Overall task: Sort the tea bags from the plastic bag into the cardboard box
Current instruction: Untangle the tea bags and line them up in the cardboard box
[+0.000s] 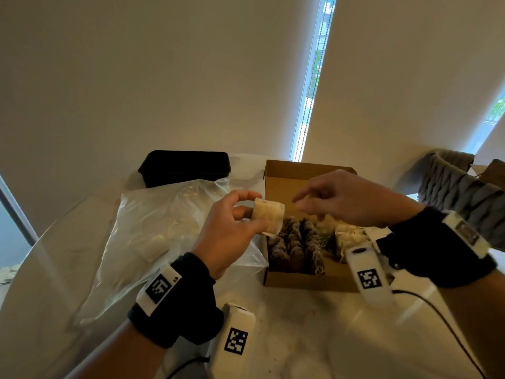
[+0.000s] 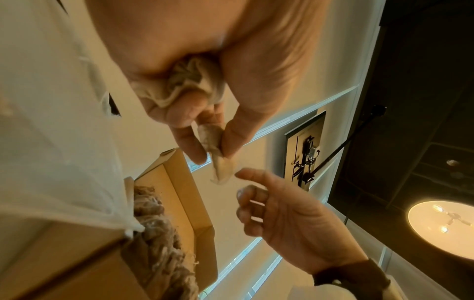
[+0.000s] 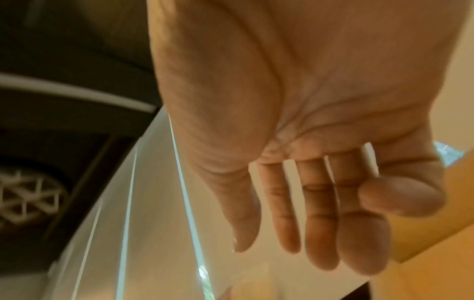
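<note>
Head view looks down; wrist views look up close; all share the cardboard box [image 1: 276, 181].

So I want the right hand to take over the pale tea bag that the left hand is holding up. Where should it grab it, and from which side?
Probably the free end of the tea bag, the part sticking out past the left hand toward the cardboard box. The left hand pinches the other end, so come in from the box side with the open right hand and pinch across its flat faces.

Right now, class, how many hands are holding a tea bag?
1. The left hand pinches a pale tea bag beside the cardboard box; the right hand hovers above the box, holding nothing.
</note>
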`<state>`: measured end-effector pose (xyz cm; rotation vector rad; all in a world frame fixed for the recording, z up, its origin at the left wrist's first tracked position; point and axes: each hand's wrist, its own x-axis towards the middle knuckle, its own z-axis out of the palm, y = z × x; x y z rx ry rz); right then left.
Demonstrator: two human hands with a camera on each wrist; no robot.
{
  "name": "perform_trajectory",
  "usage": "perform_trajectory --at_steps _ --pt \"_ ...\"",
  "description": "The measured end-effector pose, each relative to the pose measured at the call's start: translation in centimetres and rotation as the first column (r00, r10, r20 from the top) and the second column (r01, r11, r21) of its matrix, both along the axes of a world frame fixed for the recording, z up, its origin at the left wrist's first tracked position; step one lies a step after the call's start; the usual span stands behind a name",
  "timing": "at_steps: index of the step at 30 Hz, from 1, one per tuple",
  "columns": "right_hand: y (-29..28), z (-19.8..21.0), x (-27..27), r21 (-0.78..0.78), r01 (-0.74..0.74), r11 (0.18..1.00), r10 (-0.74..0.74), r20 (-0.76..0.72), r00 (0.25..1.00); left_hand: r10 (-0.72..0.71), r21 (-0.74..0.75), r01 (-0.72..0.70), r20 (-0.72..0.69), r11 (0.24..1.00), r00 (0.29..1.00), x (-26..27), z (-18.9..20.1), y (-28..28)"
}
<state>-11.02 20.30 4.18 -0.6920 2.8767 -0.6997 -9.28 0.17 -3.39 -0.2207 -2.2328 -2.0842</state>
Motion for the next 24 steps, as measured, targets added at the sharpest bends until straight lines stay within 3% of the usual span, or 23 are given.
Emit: perform_trajectory --at_steps 5,8,11,16,18,21,24 --pt "-3.4 -2.8 0.9 -0.266 0.045 0.963 -0.039 0.028 0.999 -0.006 0.143 -0.003 0.065 0.990 0.998 0.5 0.5 -0.1" --pt "-3.4 -3.8 0.7 -0.505 0.110 0.856 -0.094 0.056 0.994 0.005 0.120 -0.017 0.102 0.993 0.995 0.5 0.2 -0.5" --pt "-3.0 -3.7 0.6 -0.545 0.109 0.831 -0.085 0.069 0.994 -0.022 0.071 0.013 0.123 0.997 0.992 0.2 0.0 -0.6" --pt "-0.2 -1.8 0.8 -0.263 0.030 0.964 -0.059 -0.104 0.993 -0.075 0.032 0.071 0.160 0.997 0.984 0.1 -0.3 -0.4" --pt "1.9 -0.8 0.7 -0.060 0.030 0.998 -0.036 -0.108 0.993 -0.088 0.090 0.073 0.176 0.993 0.980 -0.2 -0.4 -0.6" --pt "4.7 -1.0 0.6 0.281 0.040 0.959 -0.027 -0.049 0.998 -0.099 0.199 0.058 0.200 0.978 0.975 -0.6 -0.4 -0.8" --pt "5.9 -2.2 0.7 0.448 0.049 0.893 -0.037 -0.036 0.999 -0.115 0.214 0.071 0.202 0.974 0.973 -0.6 -0.3 -0.9"
